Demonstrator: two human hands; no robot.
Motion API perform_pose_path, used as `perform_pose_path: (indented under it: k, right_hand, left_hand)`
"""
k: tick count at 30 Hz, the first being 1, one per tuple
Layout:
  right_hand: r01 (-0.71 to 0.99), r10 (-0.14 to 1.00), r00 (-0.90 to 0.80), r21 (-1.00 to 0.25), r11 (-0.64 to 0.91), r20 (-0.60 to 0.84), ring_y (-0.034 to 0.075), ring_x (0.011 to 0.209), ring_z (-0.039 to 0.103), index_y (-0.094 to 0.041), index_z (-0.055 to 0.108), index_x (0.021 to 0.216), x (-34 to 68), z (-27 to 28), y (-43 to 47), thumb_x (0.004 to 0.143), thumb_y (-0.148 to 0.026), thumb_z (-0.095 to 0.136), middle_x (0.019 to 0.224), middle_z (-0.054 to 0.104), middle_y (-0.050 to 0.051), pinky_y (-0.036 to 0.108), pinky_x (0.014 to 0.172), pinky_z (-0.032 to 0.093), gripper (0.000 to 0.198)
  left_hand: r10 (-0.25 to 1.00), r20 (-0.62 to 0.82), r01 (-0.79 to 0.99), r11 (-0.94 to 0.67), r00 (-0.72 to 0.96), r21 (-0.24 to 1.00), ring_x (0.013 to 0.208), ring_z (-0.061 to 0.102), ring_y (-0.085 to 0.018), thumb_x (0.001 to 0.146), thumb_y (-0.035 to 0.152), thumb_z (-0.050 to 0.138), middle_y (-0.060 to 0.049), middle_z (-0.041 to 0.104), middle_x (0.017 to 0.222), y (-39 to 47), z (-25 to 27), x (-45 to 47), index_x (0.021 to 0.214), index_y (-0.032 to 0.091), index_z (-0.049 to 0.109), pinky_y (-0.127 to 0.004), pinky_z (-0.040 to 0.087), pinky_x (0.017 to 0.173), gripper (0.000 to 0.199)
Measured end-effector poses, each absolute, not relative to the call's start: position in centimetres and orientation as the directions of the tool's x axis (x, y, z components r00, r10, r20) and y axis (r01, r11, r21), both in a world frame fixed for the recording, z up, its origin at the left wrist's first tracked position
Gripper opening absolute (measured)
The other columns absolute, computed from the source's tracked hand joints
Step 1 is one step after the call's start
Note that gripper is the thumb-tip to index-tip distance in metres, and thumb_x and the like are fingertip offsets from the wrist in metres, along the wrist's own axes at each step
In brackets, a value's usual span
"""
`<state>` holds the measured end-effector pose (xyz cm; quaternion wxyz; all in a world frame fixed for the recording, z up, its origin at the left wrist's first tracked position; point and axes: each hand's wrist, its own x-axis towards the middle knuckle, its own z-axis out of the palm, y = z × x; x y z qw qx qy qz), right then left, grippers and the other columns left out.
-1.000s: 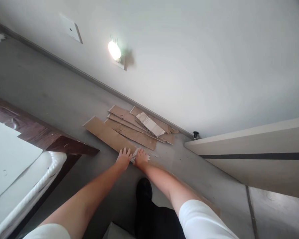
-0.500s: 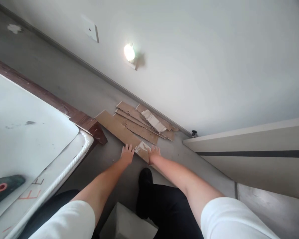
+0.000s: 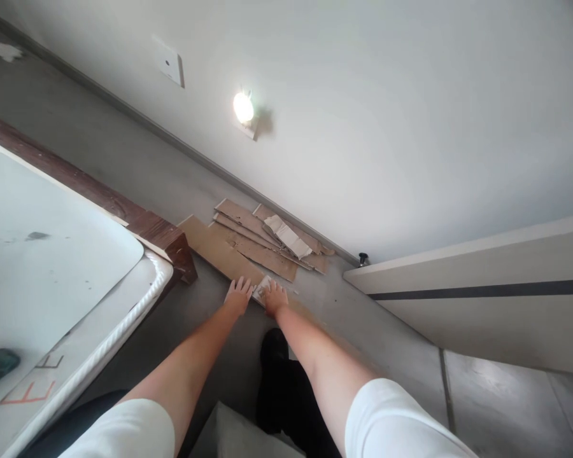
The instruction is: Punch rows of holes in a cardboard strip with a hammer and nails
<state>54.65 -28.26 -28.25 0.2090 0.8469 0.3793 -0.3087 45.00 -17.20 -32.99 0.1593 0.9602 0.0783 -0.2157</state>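
A long brown cardboard strip point(image 3: 214, 247) lies slantwise on the floor in front of me. My left hand point(image 3: 239, 294) rests on its near edge, fingers spread and flat. Just to the right, my right hand point(image 3: 274, 298) presses on the strip with its fingers stretched out, over a crumpled white patch point(image 3: 261, 288) that looks like paper or tape. The hand covers part of that patch. Beyond the strip, against the wall, several torn cardboard pieces point(image 3: 267, 256) are stacked, with a pale crumpled piece point(image 3: 289, 236) on top.
To the left stands a bed-like frame with a dark wooden rail point(image 3: 157, 232) and a white rope-edged surface point(image 3: 52, 222). A lit plug-in lamp point(image 3: 243, 108) is on the wall. A door point(image 3: 458, 286) and doorstop point(image 3: 363, 259) are at right; a grey box point(image 3: 241, 432) sits below me.
My right hand has slid left along the strip, onto the white patch and closer to my left hand. My left hand stays at the strip's near edge. The view has shifted slightly.
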Motion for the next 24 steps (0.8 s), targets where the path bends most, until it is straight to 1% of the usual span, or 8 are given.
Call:
perform_pose_path:
  k: [3, 7, 10, 14, 17, 19, 21, 24]
  right_hand:
    - [0.737, 0.512, 0.561, 0.109, -0.667, -0.650, 0.032, 0.141, 0.009, -0.017, 0.018, 0.148, 55.0, -29.6, -27.5, 0.065, -0.037, 0.074, 0.156, 0.005, 0.014, 0.048, 0.110, 0.019, 0.102]
    - [0.684, 0.481, 0.610, 0.111, -0.721, -0.630, 0.034, 0.140, 0.012, -0.010, 0.014, 0.148, 55.6, -31.5, -26.2, 0.063, -0.045, 0.073, 0.154, 0.007, 0.020, 0.049, 0.108, 0.020, 0.109]
    - [0.674, 0.482, 0.621, 0.106, -0.731, -0.618, 0.034, 0.140, 0.015, -0.011, 0.017, 0.147, 55.8, -32.6, -25.4, 0.062, -0.043, 0.073, 0.154, 0.012, 0.021, 0.048, 0.108, 0.020, 0.107]
    - [0.680, 0.512, 0.626, 0.091, -0.727, -0.589, 0.032, 0.137, 0.023, -0.008, 0.022, 0.146, 55.9, -33.6, -25.0, 0.062, -0.038, 0.074, 0.149, 0.024, 0.023, 0.045, 0.110, 0.017, 0.104]
    - [0.660, 0.512, 0.655, 0.090, -0.746, -0.556, 0.033, 0.135, 0.026, -0.006, 0.023, 0.145, 55.8, -33.8, -25.1, 0.062, -0.039, 0.073, 0.147, 0.028, 0.025, 0.045, 0.110, 0.017, 0.102]
    - [0.639, 0.504, 0.679, 0.092, -0.764, -0.534, 0.034, 0.133, 0.029, -0.003, 0.025, 0.144, 55.6, -33.7, -25.1, 0.066, -0.037, 0.069, 0.144, 0.032, 0.026, 0.044, 0.108, 0.020, 0.096]
    - [0.624, 0.499, 0.698, 0.093, -0.776, -0.514, 0.033, 0.129, 0.035, -0.002, 0.027, 0.142, 55.4, -33.6, -25.0, 0.071, -0.033, 0.063, 0.141, 0.036, 0.027, 0.043, 0.107, 0.023, 0.086]
    - [0.614, 0.499, 0.713, 0.096, -0.783, -0.492, 0.032, 0.127, 0.038, -0.002, 0.031, 0.141, 55.2, -33.3, -24.8, 0.076, -0.029, 0.056, 0.139, 0.039, 0.027, 0.044, 0.104, 0.026, 0.074]
  left_hand:
    - [0.082, -0.409, 0.208, -0.939, 0.909, 0.274, 0.139, 0.013, -0.037, 0.066, 0.017, 0.066, -0.014, 0.024, 0.152, -16.0, -33.2, 45.4, 0.140, 0.019, 0.038, -0.054, 0.013, 0.109, 0.079]
    - [0.074, -0.423, 0.195, -0.948, 0.903, 0.251, 0.137, 0.020, -0.037, 0.068, 0.018, 0.064, -0.014, 0.026, 0.151, -15.1, -33.5, 45.6, 0.139, 0.019, 0.039, -0.053, 0.018, 0.107, 0.076]
    - [0.072, -0.419, 0.185, -0.954, 0.905, 0.236, 0.136, 0.020, -0.040, 0.065, 0.018, 0.066, -0.012, 0.024, 0.152, -15.4, -33.6, 45.8, 0.141, 0.020, 0.038, -0.051, 0.023, 0.105, 0.080]
    - [0.081, -0.409, 0.204, -0.942, 0.909, 0.266, 0.134, 0.019, -0.043, 0.070, 0.019, 0.062, -0.005, 0.023, 0.153, -16.0, -33.6, 46.6, 0.141, 0.026, 0.037, -0.052, 0.027, 0.101, 0.076]
    - [0.096, -0.429, 0.232, -0.933, 0.898, 0.277, 0.136, 0.014, -0.043, 0.068, 0.020, 0.064, -0.005, 0.024, 0.153, -16.2, -33.6, 47.3, 0.141, 0.026, 0.037, -0.054, 0.021, 0.105, 0.078]
    - [0.100, -0.441, 0.240, -0.931, 0.892, 0.274, 0.138, 0.009, -0.042, 0.067, 0.021, 0.066, -0.007, 0.026, 0.152, -16.4, -33.7, 47.7, 0.141, 0.024, 0.039, -0.054, 0.013, 0.108, 0.078]
    - [0.100, -0.441, 0.249, -0.922, 0.892, 0.296, 0.139, 0.008, -0.040, 0.070, 0.023, 0.064, -0.007, 0.028, 0.151, -16.5, -33.8, 47.9, 0.140, 0.024, 0.039, -0.053, 0.011, 0.109, 0.074]
    - [0.126, -0.434, 0.295, -0.889, 0.892, 0.350, 0.139, 0.012, -0.037, 0.080, 0.026, 0.054, -0.007, 0.029, 0.151, -16.6, -34.0, 47.9, 0.140, 0.026, 0.039, -0.054, 0.017, 0.107, 0.063]
